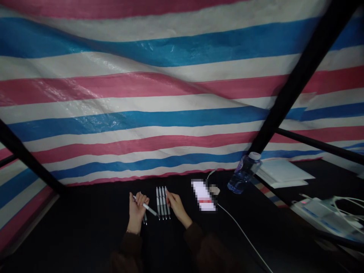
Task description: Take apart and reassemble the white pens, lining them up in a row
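Note:
A white pen with a grey end slants down to the right out of my left hand, whose fingers are closed around it. Another pen shows just below that hand, its upper part hidden. To the right, several white-and-grey pens lie side by side on the black table, their tips toward me. My right hand is at the right end of this row. Its thumb and fingers are pinched at the upper part of the rightmost pen.
A phone with a blurred bright screen lies right of my hands, beside a small charger and white cable. A water bottle stands farther right, near white sheets. Striped sheeting hangs behind, with black frame bars.

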Demonstrator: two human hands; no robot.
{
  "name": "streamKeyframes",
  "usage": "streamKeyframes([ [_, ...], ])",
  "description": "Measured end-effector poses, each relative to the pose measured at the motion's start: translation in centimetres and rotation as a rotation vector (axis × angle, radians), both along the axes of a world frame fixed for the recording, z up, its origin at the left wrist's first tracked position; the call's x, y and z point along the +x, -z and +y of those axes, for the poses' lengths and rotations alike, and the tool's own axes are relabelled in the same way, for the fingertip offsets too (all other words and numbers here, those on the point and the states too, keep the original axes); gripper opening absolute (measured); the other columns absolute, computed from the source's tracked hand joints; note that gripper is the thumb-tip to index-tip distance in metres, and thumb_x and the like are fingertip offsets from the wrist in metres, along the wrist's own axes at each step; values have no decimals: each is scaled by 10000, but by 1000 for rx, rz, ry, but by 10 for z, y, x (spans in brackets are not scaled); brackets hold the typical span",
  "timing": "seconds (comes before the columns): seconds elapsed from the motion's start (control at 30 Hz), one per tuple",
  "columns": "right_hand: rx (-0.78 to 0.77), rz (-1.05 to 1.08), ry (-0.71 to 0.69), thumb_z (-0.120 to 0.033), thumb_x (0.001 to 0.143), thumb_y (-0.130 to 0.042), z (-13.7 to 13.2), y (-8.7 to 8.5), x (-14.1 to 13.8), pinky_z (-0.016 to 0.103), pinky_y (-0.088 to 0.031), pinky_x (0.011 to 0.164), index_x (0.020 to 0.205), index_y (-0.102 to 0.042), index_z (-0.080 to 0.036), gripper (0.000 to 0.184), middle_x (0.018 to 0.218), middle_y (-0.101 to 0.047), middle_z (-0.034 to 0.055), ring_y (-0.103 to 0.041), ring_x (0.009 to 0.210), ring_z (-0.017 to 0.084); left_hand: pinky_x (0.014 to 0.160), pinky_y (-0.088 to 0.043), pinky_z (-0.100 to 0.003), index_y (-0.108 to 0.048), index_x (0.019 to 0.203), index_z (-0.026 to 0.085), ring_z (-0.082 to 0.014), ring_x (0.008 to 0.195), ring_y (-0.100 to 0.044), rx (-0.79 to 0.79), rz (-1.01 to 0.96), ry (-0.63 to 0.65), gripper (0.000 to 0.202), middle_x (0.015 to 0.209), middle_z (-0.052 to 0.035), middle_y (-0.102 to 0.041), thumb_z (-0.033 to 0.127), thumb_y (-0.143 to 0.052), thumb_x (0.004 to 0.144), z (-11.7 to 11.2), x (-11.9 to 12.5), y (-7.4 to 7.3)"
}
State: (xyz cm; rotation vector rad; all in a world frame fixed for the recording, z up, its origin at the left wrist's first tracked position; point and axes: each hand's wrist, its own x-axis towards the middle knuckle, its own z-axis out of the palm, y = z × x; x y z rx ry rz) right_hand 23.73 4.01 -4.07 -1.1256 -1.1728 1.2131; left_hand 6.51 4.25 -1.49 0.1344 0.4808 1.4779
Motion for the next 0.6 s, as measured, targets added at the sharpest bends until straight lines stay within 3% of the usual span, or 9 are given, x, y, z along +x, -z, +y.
streamKeyframes([
  [0.23,-16,-2,9,-701,711,-454,-1,-2,1,227,-248,446,490,-457,-169,577,444,-391,-39,-350,428,86,421,-222,-217,-213,462,190,-62,338,-138,10,57,-13,425,402,78,-127,222,-365,858,-1,-7,7],
  [0.6,-5,20,0,-693,716,-458,1,3,0,219,-251,449,497,-450,-168,569,445,-387,-44,-354,433,83,388,-208,-197,-272,523,194,-60,329,-130,4,38,-33,365,428,87,-121,195,-333,883,1,-7,10],
])
